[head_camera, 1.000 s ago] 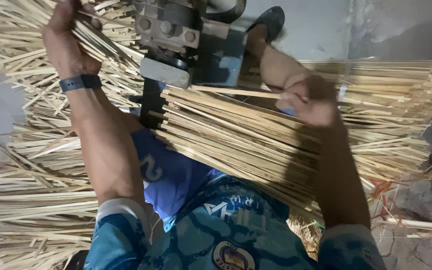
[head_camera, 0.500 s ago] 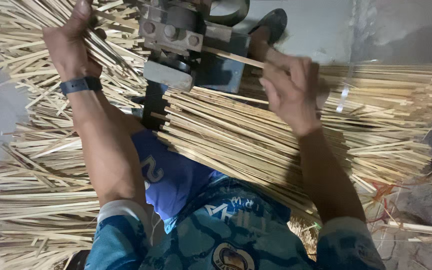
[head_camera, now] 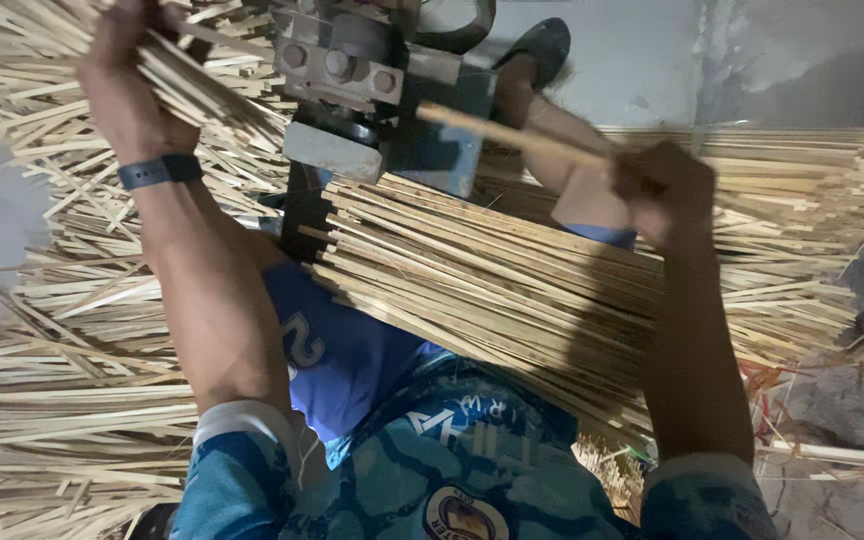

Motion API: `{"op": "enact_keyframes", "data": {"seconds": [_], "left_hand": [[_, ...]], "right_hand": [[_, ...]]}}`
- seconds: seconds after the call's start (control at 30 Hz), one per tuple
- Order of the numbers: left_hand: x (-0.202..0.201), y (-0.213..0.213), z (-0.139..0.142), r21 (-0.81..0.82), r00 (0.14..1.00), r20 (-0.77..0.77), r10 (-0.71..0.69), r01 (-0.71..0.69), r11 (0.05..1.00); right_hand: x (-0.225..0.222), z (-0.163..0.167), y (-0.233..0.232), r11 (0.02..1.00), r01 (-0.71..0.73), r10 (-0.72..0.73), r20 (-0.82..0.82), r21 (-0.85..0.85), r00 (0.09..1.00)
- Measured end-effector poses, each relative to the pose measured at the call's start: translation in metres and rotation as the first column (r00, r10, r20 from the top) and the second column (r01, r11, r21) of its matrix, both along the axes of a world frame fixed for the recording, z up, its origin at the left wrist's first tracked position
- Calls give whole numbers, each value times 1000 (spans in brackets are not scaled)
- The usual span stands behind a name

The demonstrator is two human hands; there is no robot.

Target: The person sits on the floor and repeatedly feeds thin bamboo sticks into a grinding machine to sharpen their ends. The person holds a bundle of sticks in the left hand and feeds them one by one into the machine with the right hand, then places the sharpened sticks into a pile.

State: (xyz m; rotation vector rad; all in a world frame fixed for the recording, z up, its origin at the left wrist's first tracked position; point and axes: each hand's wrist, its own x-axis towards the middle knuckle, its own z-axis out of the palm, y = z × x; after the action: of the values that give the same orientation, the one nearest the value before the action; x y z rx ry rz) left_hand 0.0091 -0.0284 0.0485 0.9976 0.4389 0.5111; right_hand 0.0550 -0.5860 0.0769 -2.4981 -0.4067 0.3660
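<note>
Loose heaps of split bamboo slats (head_camera: 72, 400) spread left of and below the grey metal machine (head_camera: 352, 80). A stacked bundle of slats (head_camera: 512, 290) lies across the lap just below the machine, long axis running from machine down to the right.

Left hand (head_camera: 127, 90), left of the machine, grip closed round a handful of slats (head_camera: 202, 85).

Right hand (head_camera: 667, 190), right of the machine, grip closed on one single strip (head_camera: 512, 135), tip pointing into the machine.

Judged light, stiff, splintery, snaps if bent; best held near the rear end.
</note>
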Motion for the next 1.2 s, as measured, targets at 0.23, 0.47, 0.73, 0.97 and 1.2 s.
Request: {"op": "enact_keyframes", "data": {"seconds": [0.23, 0.47, 0.73, 0.97, 1.2], "left_hand": [[-6, 30, -18, -245, 985, 156, 81, -41, 969], [-6, 7, -14, -21, 999, -1, -38, 38, 999], [5, 1, -11, -181, 994, 51, -97, 105, 978], [3, 23, -23, -306, 984, 175, 16, 39, 951], [-13, 26, -14, -151, 995, 41, 95, -87, 985]], "right_hand": [[-2, 14, 56, 986, -122, 153, 308, -117, 939], [-36, 0, 86, 960, -274, 195, 574, 54, 795], [-41, -42, 44, 940, -250, 225, 127, 231, 966], [-8, -21, -16, 968, -212, 158, 335, 133, 929], [8, 4, 15, 978, -173, 122, 355, 114, 927]]}}
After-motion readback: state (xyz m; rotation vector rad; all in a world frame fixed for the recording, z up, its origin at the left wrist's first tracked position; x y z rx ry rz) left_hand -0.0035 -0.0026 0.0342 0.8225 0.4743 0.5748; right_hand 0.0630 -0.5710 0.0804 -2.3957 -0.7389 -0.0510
